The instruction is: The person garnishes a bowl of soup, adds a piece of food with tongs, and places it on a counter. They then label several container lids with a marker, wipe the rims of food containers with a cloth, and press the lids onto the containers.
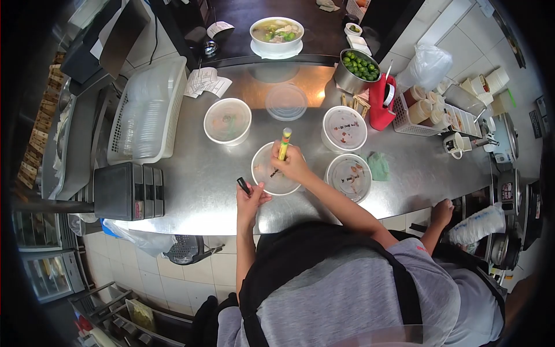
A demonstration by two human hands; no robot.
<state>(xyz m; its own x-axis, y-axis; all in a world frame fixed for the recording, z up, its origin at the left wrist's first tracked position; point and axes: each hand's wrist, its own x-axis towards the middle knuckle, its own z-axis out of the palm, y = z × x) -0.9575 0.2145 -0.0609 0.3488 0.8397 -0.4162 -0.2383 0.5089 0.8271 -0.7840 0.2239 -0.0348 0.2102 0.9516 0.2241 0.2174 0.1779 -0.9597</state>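
Note:
My right hand (295,166) is closed around a yellow marker pen (284,143), its lower end at the clear lid of a white round tub (263,165). Dark handwriting shows on that lid beside my fingers. In my closed left hand (253,201) is a black pen cap (243,185), and the fingers are at the tub's near left edge. To the right are two lidded tubs, an upper one (344,128) and a lower one (348,178), both with dark writing on their lids. Another lidded tub (228,120) stands up and to the left. A loose clear lid (286,102) lies beyond my hands.
A bowl of soup (277,32) stands on the far ledge. At right are a pot of green limes (359,69), a red holder (380,104), a green cloth (378,166) and a sauce basket (413,118). A basket of plastic containers (147,110) sits left. Another person's hand (442,213) is at right.

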